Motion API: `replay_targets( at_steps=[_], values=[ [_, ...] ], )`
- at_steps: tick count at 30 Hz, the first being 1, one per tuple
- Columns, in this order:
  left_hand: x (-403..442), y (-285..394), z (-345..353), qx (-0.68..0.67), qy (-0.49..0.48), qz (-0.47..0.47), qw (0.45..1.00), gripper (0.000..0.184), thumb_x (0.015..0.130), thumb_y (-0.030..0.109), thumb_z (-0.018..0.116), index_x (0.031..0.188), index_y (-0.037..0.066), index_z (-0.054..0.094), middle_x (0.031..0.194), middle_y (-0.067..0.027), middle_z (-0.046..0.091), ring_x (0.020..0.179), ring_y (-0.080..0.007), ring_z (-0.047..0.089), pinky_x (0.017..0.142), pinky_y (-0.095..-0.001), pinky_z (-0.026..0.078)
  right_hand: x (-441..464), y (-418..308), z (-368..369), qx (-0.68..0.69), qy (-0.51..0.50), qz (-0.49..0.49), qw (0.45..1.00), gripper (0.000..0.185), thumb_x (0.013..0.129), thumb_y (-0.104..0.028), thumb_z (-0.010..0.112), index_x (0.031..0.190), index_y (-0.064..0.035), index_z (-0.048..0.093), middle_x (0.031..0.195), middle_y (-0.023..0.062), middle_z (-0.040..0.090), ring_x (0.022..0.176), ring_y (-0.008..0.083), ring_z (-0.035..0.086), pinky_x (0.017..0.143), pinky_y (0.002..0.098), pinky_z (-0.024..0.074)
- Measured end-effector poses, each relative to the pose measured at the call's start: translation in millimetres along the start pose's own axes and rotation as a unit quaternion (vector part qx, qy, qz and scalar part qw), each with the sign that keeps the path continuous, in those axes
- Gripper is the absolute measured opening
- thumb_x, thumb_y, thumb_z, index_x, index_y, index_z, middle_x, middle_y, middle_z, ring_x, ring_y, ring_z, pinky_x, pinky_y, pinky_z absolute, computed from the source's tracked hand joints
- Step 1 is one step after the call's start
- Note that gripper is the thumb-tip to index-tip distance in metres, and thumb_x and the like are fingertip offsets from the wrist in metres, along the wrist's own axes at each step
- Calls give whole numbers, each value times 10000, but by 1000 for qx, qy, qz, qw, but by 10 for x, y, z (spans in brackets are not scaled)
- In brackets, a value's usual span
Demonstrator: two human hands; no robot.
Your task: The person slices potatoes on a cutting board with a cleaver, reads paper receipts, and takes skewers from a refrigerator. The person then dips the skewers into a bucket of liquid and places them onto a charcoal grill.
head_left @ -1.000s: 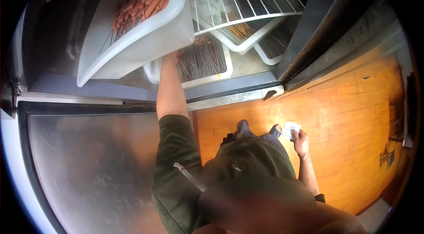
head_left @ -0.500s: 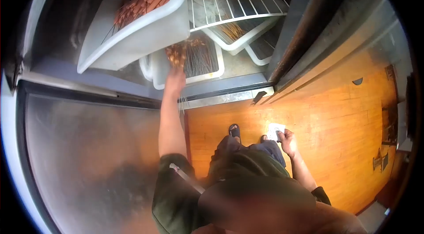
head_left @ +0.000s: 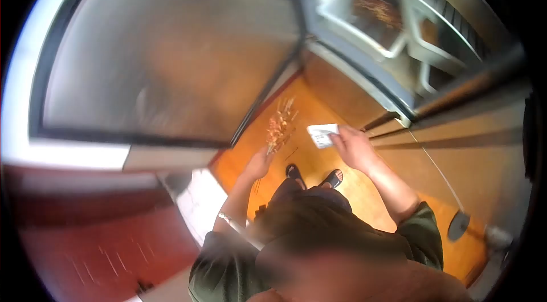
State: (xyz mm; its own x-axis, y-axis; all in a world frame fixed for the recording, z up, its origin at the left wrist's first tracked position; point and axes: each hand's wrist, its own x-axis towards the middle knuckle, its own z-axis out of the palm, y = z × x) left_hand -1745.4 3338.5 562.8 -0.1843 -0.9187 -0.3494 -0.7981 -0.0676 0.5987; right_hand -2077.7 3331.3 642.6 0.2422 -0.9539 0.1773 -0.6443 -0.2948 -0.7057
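Observation:
My left hand (head_left: pixel 258 164) is closed round the lower end of a bunch of skewers (head_left: pixel 280 125) with orange-brown food on them, held up above the wooden floor. In my right hand (head_left: pixel 352 147) is a white slip of paper (head_left: pixel 322 135) with dark print, pinched between thumb and fingers. The two hands are apart, with the food and the paper side by side. Up and to the right, a white tub (head_left: pixel 364 36) inside the open fridge holds more skewers, which look blurred.
The fridge door (head_left: pixel 171 62) stands open at the upper left. Another white tub (head_left: pixel 436 51) sits under a wire shelf. A red surface (head_left: pixel 108 239) is at the lower left. My sandalled feet stand on the wooden floor (head_left: pixel 364 199).
My left hand has come out of the fridge with the bunch of skewers and is now in front of my body. The view has turned, and the paper has stayed in my right hand.

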Motion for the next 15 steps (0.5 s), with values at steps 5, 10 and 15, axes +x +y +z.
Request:
replay_targets(
  at_steps=[5, 10, 15],
  values=[
    [-1153, -1259, 394, -61, 88, -9, 994, 334, 959, 241, 476, 1181, -4, 529, 1070, -290, 599, 1031, -435, 569, 867, -468, 444, 450, -1728, 1055, 51, -145, -475, 866, 96, 792, -148, 605, 831, -64, 582, 847, 104, 600, 810, 279, 600, 733, 387, 464],
    [-2653, -2669, 656, -95, 137, -182, 969, 290, 969, 229, 449, 1088, -17, 546, 1080, -285, 600, 1021, -443, 570, 842, -473, 456, 810, -3102, 2619, -157, -215, -542, 797, 42, 731, -141, 582, 757, -117, 605, 781, 71, 633, 784, 255, 616, 734, 375, 446],
    [-4000, -3504, 277, -178, 290, -277, 899, 312, 963, 264, 446, 1054, -27, 514, 994, -335, 589, 971, -489, 554, 817, -509, 452, 1830, -2829, 3729, -527, -341, -213, 749, 156, 853, -158, 571, 924, -144, 710, 977, 79, 699, 932, 246, 668, 761, 393, 502]
  ],
)
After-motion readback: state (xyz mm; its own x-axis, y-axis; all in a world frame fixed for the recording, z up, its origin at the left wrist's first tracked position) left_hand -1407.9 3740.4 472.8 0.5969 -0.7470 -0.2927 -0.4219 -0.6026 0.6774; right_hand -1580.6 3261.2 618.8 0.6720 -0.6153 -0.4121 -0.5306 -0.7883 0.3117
